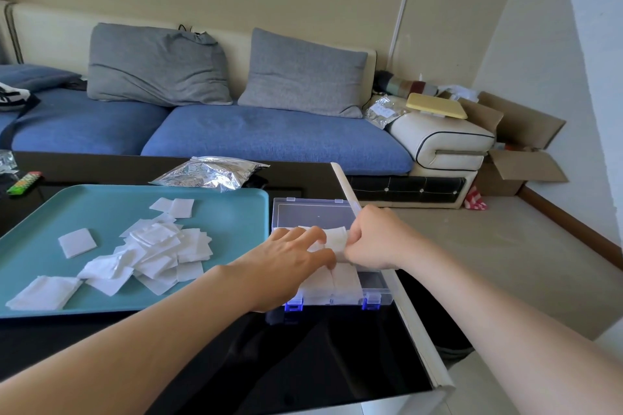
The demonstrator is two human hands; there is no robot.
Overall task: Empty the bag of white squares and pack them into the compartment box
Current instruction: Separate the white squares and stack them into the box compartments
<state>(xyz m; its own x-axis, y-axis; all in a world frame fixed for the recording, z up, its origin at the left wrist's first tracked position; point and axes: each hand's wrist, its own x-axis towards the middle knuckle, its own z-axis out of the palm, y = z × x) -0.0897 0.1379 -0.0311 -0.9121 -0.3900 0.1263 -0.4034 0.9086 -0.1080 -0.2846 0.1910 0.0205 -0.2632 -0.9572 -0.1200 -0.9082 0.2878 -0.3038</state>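
Nearest on the black table stands the clear compartment box. Its two blue latches face 6 o'clock, and its lid is folded back flat toward 12 o'clock. The latched front edge runs from 9 to 3 o'clock. White squares fill the near compartments in upright rows. What lies in the far compartments is hidden behind the hands.

The left hand reaches in from 8 o'clock. Its fingers are extended and slightly spread, lying on the squares in the middle of the box. The right hand comes in from 4 o'clock with its fingers curled. It pinches a stack of squares just over the box, and the stack's free end points toward 9 o'clock and touches the left fingertips.

At 9 o'clock of the box, just beside it, lies a teal tray. It holds a loose pile of squares, and a few singles lie apart from the pile toward 12, 9 and 7 o'clock.

Beyond the tray, at 12 o'clock of it, the foil bag lies crumpled and flat. Its long axis runs roughly from 9 to 3 o'clock. Which end is its mouth cannot be told.

Farthest back stands a blue sofa with two grey cushions.
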